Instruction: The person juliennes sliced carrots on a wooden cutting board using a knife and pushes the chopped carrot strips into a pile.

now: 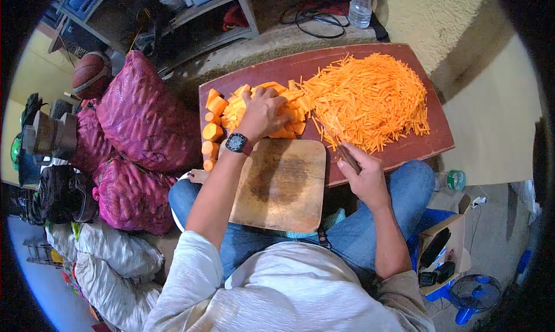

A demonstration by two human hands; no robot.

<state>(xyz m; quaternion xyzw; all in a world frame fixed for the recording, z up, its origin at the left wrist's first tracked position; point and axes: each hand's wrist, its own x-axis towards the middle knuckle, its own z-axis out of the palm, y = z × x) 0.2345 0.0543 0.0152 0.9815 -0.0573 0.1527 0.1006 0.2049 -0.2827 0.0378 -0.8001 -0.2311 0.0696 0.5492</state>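
My left hand [265,112], with a watch on its wrist, reaches down onto a heap of sliced orange carrots [299,105], its fingers spread and touching the slices. What lies under the palm is hidden. In my right hand [367,176] is a knife [348,158], held by its brown handle, its blade pointing up and left beside the carrot strips. A large mound of carrot strips [370,101] covers the right half of the dark red table [433,136]. Thick carrot chunks [212,132] line the left edge. A wooden cutting board [280,184] rests over my lap, against the table.
Pink mesh sacks [147,115] crowd the left side, with a basketball [92,75] behind. White sacks [113,271] lie lower left. Behind the table are a water bottle [361,8] and a black cable [318,24]. A box [457,239] and small fan [475,292] stand at right.
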